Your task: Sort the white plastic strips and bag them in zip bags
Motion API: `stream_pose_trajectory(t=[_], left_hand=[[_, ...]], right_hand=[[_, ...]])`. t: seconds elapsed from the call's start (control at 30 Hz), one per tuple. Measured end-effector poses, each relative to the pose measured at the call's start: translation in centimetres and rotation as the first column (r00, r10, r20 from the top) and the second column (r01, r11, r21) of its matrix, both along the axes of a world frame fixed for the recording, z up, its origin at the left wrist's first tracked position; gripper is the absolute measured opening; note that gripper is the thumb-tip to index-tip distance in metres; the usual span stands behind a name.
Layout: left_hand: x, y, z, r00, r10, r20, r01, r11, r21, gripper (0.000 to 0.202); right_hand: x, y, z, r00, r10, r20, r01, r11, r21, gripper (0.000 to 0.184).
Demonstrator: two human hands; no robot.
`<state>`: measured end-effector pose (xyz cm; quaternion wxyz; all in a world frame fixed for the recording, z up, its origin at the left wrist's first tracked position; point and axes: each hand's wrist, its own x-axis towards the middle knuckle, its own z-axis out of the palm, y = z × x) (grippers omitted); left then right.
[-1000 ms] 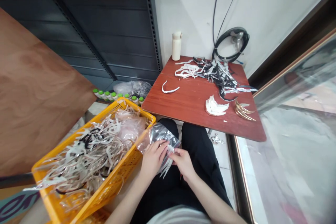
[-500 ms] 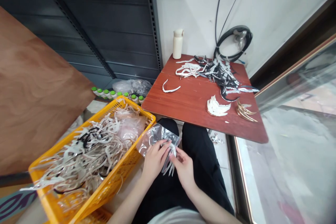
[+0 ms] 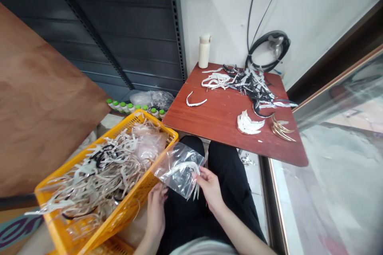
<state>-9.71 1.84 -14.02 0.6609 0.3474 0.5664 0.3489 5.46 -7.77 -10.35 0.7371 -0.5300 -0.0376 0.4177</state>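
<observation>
My right hand (image 3: 210, 185) pinches the edge of a clear plastic bag (image 3: 178, 168) that holds thin white curved strips, above my lap in black trousers. My left hand (image 3: 156, 207) has come off the bag and hangs below it, beside the yellow basket (image 3: 119, 223), with fingers loosely curled and nothing in them. The basket at my left is heaped with white, clear and black curved strips and more plastic bags.
A red-brown table (image 3: 221, 119) ahead carries a tangle of black and white strips (image 3: 248, 83), a white stack (image 3: 248, 123), a gold stack (image 3: 281, 129), a single white strip (image 3: 194, 101) and a cream bottle (image 3: 204, 51). Green-capped bottles (image 3: 134, 107) line the floor. A glass panel (image 3: 338, 183) stands to the right.
My left hand let go of the bag and dropped down toward the basket's side. My right hand keeps the bag, now spread open and lifted a little to the left.
</observation>
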Motion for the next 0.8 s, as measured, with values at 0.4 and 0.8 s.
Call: stream_pose_trajectory(t=[0.4,0.8], left_hand=[[3.6,8.9,2.6,0.634,-0.535,0.558,0.646,0.763,-0.002,0.05],[5.9,3.7,7.9,0.778,-0.564,0.277,0.559,0.822,0.103,0.044]], right_hand=[[0.7,0.8,1.6,0.994,0.112,-0.003,-0.112,0.994,0.014,0.037],[0.8,1.2,3.2,0.996,0.068,0.059,-0.072,0.995,0.068,0.038]])
